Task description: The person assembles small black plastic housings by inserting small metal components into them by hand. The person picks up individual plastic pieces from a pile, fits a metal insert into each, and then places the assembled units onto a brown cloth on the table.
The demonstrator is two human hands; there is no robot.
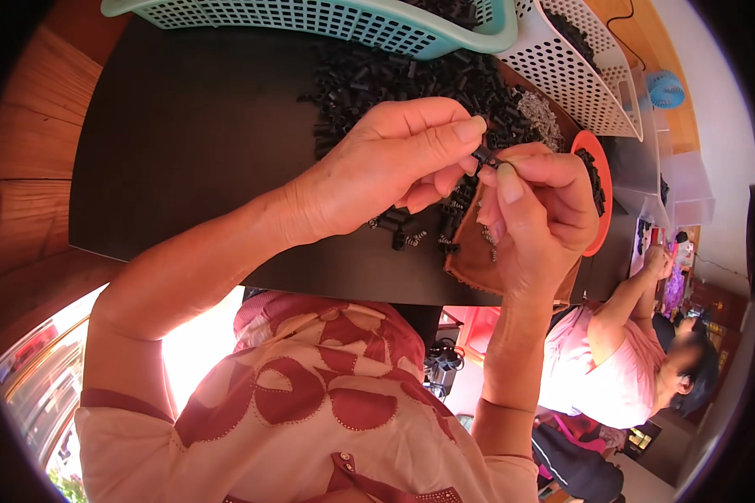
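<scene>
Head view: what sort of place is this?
Probably a small assembly workshop, perhaps in a home: loose black parts and silvery springs heaped on a dark table, a perforated teal basket behind them, and another person nearby.

Fingers [554, 168] hide some of the black bit [484, 156] mid-frame. The top edge cuts off the green basket [361, 25].

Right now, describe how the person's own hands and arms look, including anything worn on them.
The left hand and right hand wear no gloves, and no rings show. Both forearms are bare, without watch or bracelet. The left sleeve is short and pale with a dark red edge; the right sleeve is pale too.
</scene>
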